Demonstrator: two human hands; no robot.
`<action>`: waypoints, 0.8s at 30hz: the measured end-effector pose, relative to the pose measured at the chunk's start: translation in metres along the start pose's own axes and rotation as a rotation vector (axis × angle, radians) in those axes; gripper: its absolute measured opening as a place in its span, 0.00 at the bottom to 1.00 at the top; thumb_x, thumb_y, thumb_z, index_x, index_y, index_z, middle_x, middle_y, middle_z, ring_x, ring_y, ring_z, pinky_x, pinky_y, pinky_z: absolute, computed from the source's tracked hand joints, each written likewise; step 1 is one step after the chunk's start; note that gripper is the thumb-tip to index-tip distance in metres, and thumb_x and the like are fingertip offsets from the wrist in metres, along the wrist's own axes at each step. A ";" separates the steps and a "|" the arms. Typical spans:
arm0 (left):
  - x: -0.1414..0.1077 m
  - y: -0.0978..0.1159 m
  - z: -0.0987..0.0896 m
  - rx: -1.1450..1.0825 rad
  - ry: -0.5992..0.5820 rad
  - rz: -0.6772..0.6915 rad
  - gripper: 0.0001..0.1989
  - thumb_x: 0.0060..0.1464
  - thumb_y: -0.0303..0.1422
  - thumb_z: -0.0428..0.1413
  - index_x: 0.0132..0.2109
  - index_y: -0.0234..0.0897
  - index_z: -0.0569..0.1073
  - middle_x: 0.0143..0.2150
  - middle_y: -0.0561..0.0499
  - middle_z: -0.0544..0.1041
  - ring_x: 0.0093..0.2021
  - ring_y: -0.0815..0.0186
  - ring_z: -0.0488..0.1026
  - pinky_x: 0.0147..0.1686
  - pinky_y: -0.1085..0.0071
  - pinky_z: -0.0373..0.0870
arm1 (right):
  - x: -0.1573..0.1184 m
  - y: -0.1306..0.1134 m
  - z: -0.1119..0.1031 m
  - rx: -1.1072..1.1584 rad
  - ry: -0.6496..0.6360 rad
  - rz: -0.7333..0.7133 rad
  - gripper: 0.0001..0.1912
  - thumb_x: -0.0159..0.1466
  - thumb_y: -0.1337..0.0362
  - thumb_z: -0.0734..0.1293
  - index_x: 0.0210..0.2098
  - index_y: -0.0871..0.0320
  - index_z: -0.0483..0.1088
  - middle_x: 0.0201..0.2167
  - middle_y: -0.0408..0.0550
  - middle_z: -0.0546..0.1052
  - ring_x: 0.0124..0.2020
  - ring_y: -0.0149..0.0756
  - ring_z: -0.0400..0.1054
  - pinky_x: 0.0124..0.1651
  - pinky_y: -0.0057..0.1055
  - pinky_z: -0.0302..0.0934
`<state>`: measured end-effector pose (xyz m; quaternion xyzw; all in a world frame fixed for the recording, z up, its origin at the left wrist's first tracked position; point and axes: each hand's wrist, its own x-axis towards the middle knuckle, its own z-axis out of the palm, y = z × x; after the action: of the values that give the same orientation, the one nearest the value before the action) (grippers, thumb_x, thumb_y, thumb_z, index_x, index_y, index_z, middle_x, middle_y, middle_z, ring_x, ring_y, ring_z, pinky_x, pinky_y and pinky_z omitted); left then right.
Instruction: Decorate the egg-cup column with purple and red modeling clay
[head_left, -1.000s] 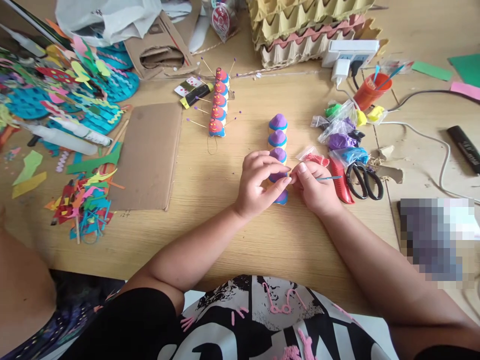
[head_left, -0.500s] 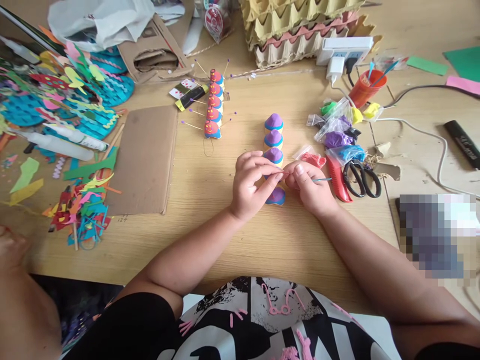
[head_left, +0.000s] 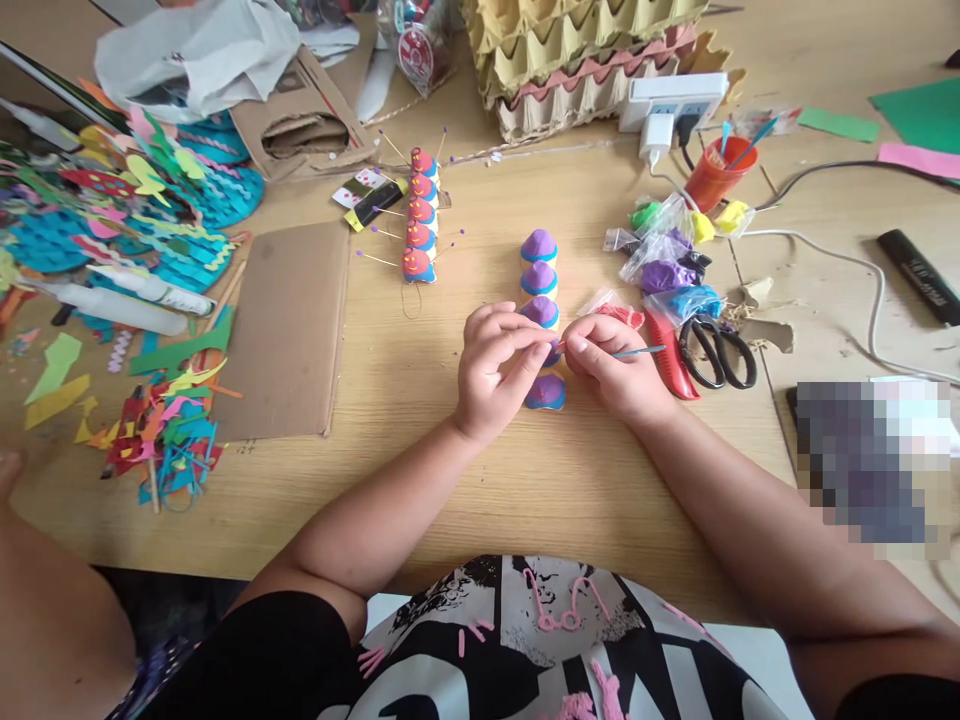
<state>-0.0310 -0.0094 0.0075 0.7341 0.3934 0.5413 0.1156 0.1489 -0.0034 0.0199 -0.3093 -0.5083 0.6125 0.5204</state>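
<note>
My left hand [head_left: 495, 365] has thumb and forefinger pinched together above the row of purple-and-blue cones [head_left: 538, 279]; whatever is between those fingertips is too small to make out. My right hand [head_left: 615, 370] is closed around a thin blue stick [head_left: 639, 351], which pokes out to the right. A tiny reddish bit [head_left: 561, 345] shows at the right fingertips, close to the left ones. The cones stand in a line on an egg-carton strip, partly covered by my fingers. Farther left is a finished-looking caterpillar [head_left: 420, 220] with red humps, smiling faces and pin-like legs.
Bagged clay [head_left: 667, 275], black-handled scissors [head_left: 716, 352] and a red cutter [head_left: 670, 352] lie to the right. An orange cup [head_left: 720, 178] stands behind them. Cardboard [head_left: 289, 330] and paper scraps [head_left: 169, 420] lie left. Egg trays [head_left: 585, 60] are stacked at the back. Another person's arm [head_left: 52, 620] is at left.
My fingertips have drawn slightly apart, so a purple cone shows between them. The blue stick remains in my right hand. The whole view has shifted slightly.
</note>
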 end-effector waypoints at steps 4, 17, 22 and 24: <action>0.000 -0.001 0.001 -0.031 -0.002 -0.003 0.07 0.71 0.39 0.59 0.45 0.46 0.81 0.43 0.53 0.82 0.53 0.64 0.76 0.66 0.57 0.72 | 0.001 -0.001 -0.001 -0.032 -0.022 0.038 0.21 0.62 0.45 0.77 0.28 0.56 0.75 0.21 0.39 0.68 0.25 0.29 0.61 0.32 0.29 0.63; 0.000 0.000 0.000 0.039 -0.067 -0.030 0.13 0.70 0.47 0.58 0.44 0.47 0.83 0.43 0.50 0.81 0.56 0.61 0.75 0.67 0.54 0.72 | 0.000 -0.002 0.000 -0.042 -0.013 0.051 0.21 0.62 0.46 0.77 0.28 0.56 0.75 0.24 0.41 0.70 0.28 0.31 0.64 0.31 0.28 0.62; 0.000 0.000 0.000 0.020 -0.051 -0.011 0.10 0.69 0.44 0.60 0.44 0.48 0.83 0.43 0.51 0.81 0.56 0.62 0.75 0.67 0.55 0.72 | 0.000 -0.001 0.000 -0.005 -0.032 0.031 0.19 0.63 0.48 0.78 0.29 0.56 0.75 0.23 0.39 0.69 0.25 0.28 0.61 0.31 0.28 0.62; 0.000 0.000 0.000 0.031 -0.050 -0.013 0.10 0.69 0.44 0.60 0.44 0.47 0.83 0.43 0.51 0.81 0.56 0.62 0.75 0.67 0.55 0.72 | 0.000 -0.002 0.001 -0.011 -0.035 0.035 0.19 0.63 0.47 0.77 0.29 0.56 0.76 0.22 0.39 0.68 0.24 0.28 0.60 0.31 0.28 0.62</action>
<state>-0.0313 -0.0095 0.0073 0.7466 0.4032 0.5160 0.1175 0.1487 -0.0034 0.0218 -0.3103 -0.5152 0.6242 0.4988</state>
